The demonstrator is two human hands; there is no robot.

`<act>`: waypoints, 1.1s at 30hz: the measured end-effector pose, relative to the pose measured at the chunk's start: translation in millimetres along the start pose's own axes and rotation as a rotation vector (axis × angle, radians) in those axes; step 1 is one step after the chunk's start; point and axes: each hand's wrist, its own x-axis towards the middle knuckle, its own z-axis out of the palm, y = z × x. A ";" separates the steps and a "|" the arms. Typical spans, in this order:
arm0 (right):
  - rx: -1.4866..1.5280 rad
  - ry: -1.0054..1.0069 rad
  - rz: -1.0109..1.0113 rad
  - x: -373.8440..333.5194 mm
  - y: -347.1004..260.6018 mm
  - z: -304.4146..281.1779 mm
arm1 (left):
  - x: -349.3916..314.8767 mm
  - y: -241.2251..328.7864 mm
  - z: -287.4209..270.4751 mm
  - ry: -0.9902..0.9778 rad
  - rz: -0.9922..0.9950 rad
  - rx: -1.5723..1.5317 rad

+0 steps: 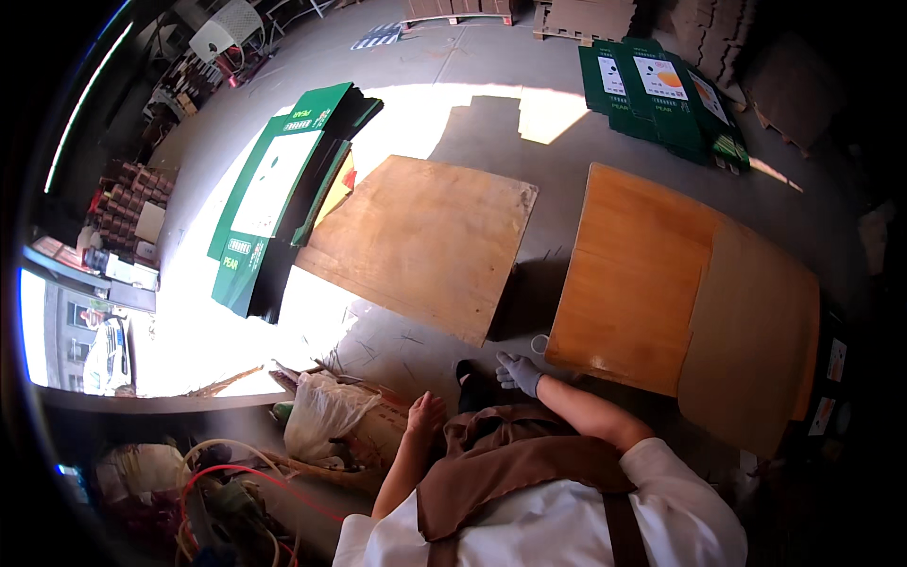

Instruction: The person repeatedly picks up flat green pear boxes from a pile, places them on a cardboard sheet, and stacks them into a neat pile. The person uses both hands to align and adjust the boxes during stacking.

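My left hand (427,412) is bare and hangs in front of my brown apron (510,472), fingers loosely apart with nothing visible in them. To its right, my right hand (519,373) wears a grey glove; its fingers are stretched out and hold nothing. That hand is near the lower left corner of an orange-brown wooden tabletop (633,274), without touching it. A sheet of brown cardboard (751,331) covers the tabletop's right part. Ahead of my hands stands a second, lighter wooden board (425,241), with a gap between the two.
Flat green printed cartons (274,184) are stacked left of the lighter board; more green cartons (657,94) lie at the far right. Beside my left arm are a white plastic bag (326,416) and a red hose (255,470). Brown stacks on pallets (458,11) stand at the back.
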 end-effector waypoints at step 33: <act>0.171 0.258 -0.050 105.3 -131.5 17.4 | 204.8 221.9 115.4 0.075 0.040 -0.221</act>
